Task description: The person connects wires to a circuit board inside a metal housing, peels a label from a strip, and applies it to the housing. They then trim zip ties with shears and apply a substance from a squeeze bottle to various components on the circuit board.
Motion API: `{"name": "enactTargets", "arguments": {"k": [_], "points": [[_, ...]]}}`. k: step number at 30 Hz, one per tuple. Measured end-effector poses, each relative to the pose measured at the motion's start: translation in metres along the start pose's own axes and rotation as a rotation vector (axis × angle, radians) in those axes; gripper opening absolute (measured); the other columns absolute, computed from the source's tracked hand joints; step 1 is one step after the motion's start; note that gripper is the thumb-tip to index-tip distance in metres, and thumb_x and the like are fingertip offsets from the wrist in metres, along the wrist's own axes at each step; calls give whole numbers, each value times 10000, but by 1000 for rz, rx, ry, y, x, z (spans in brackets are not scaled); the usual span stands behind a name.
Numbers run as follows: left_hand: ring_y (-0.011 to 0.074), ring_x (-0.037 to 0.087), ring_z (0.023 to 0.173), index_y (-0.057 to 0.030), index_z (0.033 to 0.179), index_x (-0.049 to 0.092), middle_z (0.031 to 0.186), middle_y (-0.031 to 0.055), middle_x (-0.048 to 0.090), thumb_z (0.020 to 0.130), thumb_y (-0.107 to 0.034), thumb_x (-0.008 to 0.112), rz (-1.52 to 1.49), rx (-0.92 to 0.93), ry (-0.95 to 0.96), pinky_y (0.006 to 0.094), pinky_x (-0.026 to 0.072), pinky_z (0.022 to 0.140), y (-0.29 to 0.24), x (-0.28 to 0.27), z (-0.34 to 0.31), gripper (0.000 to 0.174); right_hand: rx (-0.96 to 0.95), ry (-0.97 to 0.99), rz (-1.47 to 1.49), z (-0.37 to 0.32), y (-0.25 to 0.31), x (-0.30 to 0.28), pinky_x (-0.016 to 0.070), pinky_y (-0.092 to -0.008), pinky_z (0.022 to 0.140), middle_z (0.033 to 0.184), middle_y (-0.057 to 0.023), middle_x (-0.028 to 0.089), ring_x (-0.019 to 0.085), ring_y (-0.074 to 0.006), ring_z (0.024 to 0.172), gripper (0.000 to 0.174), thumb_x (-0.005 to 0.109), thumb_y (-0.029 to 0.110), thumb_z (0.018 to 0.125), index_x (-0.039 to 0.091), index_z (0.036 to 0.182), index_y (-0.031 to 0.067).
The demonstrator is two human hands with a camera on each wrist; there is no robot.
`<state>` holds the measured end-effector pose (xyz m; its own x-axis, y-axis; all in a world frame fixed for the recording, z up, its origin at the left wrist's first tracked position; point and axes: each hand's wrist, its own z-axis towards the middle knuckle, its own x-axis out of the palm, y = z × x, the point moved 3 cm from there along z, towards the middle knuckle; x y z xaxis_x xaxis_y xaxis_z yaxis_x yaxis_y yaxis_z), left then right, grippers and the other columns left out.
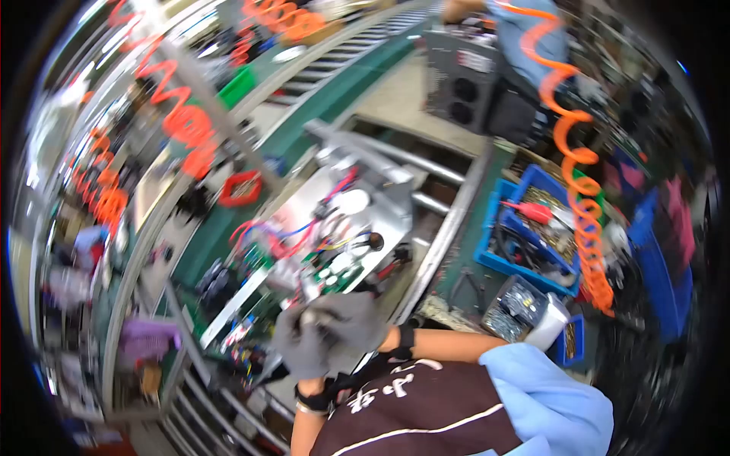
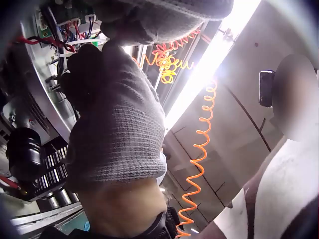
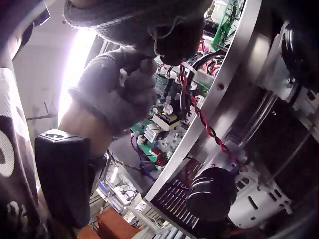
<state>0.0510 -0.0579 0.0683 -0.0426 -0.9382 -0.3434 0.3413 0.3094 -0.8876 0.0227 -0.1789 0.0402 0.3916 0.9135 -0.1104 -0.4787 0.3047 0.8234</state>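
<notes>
Both hands wear grey knit gloves and meet over an open metal housing [image 1: 395, 216] with circuit boards and coloured wires. My right hand [image 1: 353, 319] [image 2: 117, 114] [image 3: 144, 27] has curled fingers at a twisted red and black wire pair [image 2: 47, 43] [image 3: 203, 119] and seems to pinch it; the contact is partly hidden. Close against it is my left hand [image 1: 304, 338] [image 2: 159, 22] [image 3: 114, 92], its fingers bent; what they hold is hidden. A green circuit board [image 3: 144, 147] lies below the hands in the right wrist view, beside a black cylindrical part [image 3: 212, 194].
Blue bins [image 1: 487, 247] with small parts and a red-handled tool stand to the right, near a clear box of screws [image 1: 513, 308]. An orange coiled hose [image 1: 582, 205] hangs there. Behind are a black case [image 1: 456, 83], another person's arm, a roller conveyor [image 1: 346, 57] and a red tray [image 1: 240, 188].
</notes>
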Motion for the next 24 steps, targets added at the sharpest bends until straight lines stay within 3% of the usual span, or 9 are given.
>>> {"name": "enactTargets", "arguments": {"k": [5, 8, 12, 18, 19, 20, 21, 23, 24], "points": [[60, 463, 608, 2, 869, 580, 694, -2, 526, 837, -67, 520, -226, -109, -41, 195, 372, 562, -3, 4, -1, 97, -14, 53, -307, 0, -27, 12, 462, -401, 566, 691, -76, 574, 589, -288, 662, 135, 592, 225, 739, 549, 765, 100], [36, 364, 535, -46, 879, 556, 655, -33, 460, 860, -132, 491, -423, -326, 122, 188, 266, 473, -8, 3, -3, 109, -73, 45, -445, -2, -32, 20, 477, -396, 559, 714, -59, 602, 613, -261, 674, 134, 568, 242, 719, 553, 766, 117], [46, 380, 537, -52, 895, 549, 654, -30, 456, 852, -121, 494, -550, -353, 367, 190, 288, 487, 3, 7, -8, 99, 55, 203, -506, 8, -20, 16, 485, -398, 564, 738, -62, 622, 632, -268, 681, 160, 567, 253, 723, 568, 811, 120], [66, 384, 539, -51, 820, 554, 673, -35, 474, 798, -91, 537, -434, -330, 377, 190, 310, 521, -6, 1, -12, 49, -89, 154, -463, -8, -34, 6, 488, -386, 610, 762, -85, 606, 625, -277, 738, 124, 546, 217, 777, 554, 836, 108], [76, 433, 569, -32, 784, 570, 696, -11, 519, 773, -77, 546, -223, -196, 340, 198, 344, 540, -13, -1, -14, 52, -117, 87, -299, -18, -42, -12, 468, -364, 579, 822, -60, 607, 611, -223, 736, 164, 575, 241, 774, 614, 892, 134], [79, 461, 602, -22, 791, 578, 717, 0, 539, 768, -70, 549, -137, -165, 383, 199, 360, 557, -15, -5, -16, 61, -200, -88, -471, -33, -39, -37, 470, -358, 603, 837, -61, 615, 608, -229, 733, 219, 608, 267, 765, 638, 920, 115], [81, 489, 635, -11, 797, 587, 737, 12, 559, 763, -63, 551, -49, -139, 411, 200, 377, 574, -14, -11, -17, 72, -56, 1, -550, -44, -51, -57, 468, -361, 616, 832, -80, 612, 606, -247, 728, 264, 646, 291, 739, 640, 900, 82], [86, 522, 689, 1, 824, 603, 782, 31, 587, 762, -52, 564, -100, -119, 518, 209, 401, 595, -5, -18, -18, 90, 537, -190, -416, -76, -78, -113, 450, -397, 690, 854, -150, 597, 568, -317, 777, 372, 686, 358, 698, 629, 917, 62], [84, 517, 691, 1, 855, 609, 775, 28, 581, 774, -62, 580, -127, -195, 539, 218, 406, 611, -2, -21, -22, 107, 694, -160, -800, -95, -93, -145, 434, -416, 746, 941, -157, 589, 555, -323, 860, 409, 693, 363, 696, 607, 956, 59]]}}
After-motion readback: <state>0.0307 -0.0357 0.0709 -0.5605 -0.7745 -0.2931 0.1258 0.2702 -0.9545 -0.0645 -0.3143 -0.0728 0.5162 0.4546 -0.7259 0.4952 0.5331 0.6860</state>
